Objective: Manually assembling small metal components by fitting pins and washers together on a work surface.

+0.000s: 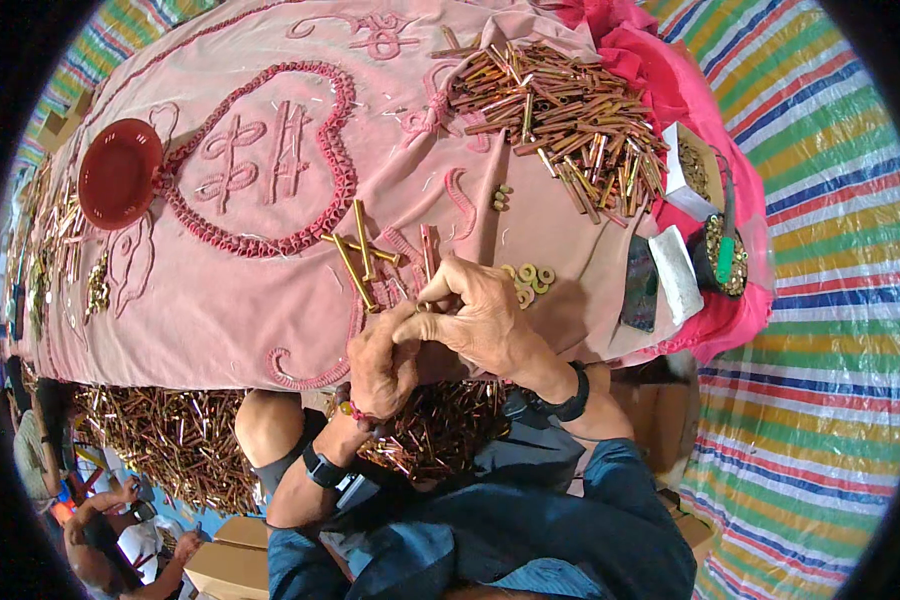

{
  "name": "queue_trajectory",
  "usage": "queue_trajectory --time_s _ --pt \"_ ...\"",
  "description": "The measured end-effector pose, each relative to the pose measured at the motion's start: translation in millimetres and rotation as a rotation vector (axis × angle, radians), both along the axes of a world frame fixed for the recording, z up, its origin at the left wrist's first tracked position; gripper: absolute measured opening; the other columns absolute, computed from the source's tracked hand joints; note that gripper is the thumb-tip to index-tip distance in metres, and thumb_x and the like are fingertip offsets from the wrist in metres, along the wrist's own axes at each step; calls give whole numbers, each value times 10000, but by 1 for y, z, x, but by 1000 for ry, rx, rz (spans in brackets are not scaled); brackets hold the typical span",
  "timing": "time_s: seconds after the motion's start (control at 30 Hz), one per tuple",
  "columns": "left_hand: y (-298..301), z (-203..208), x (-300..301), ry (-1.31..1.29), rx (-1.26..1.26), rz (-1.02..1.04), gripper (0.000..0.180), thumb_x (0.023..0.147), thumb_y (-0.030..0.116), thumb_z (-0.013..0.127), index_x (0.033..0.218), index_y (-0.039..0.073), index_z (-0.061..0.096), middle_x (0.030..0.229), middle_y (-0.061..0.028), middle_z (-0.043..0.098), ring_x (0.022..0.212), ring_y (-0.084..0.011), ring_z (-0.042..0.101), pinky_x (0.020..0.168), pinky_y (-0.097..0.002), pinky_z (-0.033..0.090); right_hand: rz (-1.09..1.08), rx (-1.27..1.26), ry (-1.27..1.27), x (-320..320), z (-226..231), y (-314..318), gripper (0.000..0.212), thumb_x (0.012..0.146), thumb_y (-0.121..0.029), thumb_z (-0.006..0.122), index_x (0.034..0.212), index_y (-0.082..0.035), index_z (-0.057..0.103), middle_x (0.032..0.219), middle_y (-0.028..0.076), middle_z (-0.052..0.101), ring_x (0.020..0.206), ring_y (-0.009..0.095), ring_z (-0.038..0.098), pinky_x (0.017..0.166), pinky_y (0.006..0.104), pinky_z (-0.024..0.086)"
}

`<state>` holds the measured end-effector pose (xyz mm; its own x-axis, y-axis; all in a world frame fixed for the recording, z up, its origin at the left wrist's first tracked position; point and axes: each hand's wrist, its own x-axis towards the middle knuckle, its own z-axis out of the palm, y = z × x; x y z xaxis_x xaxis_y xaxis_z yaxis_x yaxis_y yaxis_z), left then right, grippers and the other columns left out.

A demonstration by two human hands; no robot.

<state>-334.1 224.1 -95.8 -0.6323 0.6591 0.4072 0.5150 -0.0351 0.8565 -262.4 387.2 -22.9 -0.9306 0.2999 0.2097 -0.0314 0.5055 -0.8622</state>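
My left hand and my right hand meet over the near edge of a pink cloth-covered table. Thumbs and fingertips are pinched together around something small that the fingers mostly hide. Just beyond my right fingers is a coppery metal tube; whether the fingers touch it I cannot tell. A few loose gold-coloured metal tubes lie past my left hand. Flat ring washers sit beside my right hand, and small nuts lie farther off.
A large heap of metal tubes covers the far right. A white box, a dark bowl of small parts with a green-handled tool, a white pad and a phone stand right. A red bowl is left. Another person works lower left.
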Motion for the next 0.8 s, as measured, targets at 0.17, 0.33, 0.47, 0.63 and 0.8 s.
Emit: queue_trajectory --time_s 0.17,0.33,0.47,0.63,0.8 --pt "4 -1 1 -74 1 44 323 902 -11 611 1223 24 607 910 -179 672 790 -368 677 684 -409 532 -32 -100 178 -7 4 -6 355 785 -314 855 900 -38 664 779 47 632 657 140 612 582 304 495" --pt "1 1 0 -19 -50 33 328 898 -22 612 1221 38 611 909 -174 678 786 -360 680 684 -404 531 16 57 153 -2 -1 -1 258 817 -223 823 923 -49 665 771 75 625 669 202 635 607 334 504" --pt "1 1 2 -20 -46 31 343 878 -37 617 1216 23 608 905 -177 675 785 -354 680 690 -399 530 -75 119 185 -9 -5 -8 242 795 -195 827 874 -55 647 770 90 625 675 249 644 597 342 503" --pt "-2 9 1 -37 -95 7 322 875 -30 639 1193 9 610 909 -175 672 789 -348 676 699 -391 530 -26 187 208 -2 -7 0 318 777 -259 844 864 -42 628 762 96 628 639 242 646 564 345 501" --pt "-4 6 1 -52 -84 24 246 913 -6 631 1159 8 620 892 -172 668 770 -346 673 695 -375 532 -11 121 137 -1 -5 2 317 826 -306 824 873 -46 648 738 74 646 605 182 630 532 331 487"
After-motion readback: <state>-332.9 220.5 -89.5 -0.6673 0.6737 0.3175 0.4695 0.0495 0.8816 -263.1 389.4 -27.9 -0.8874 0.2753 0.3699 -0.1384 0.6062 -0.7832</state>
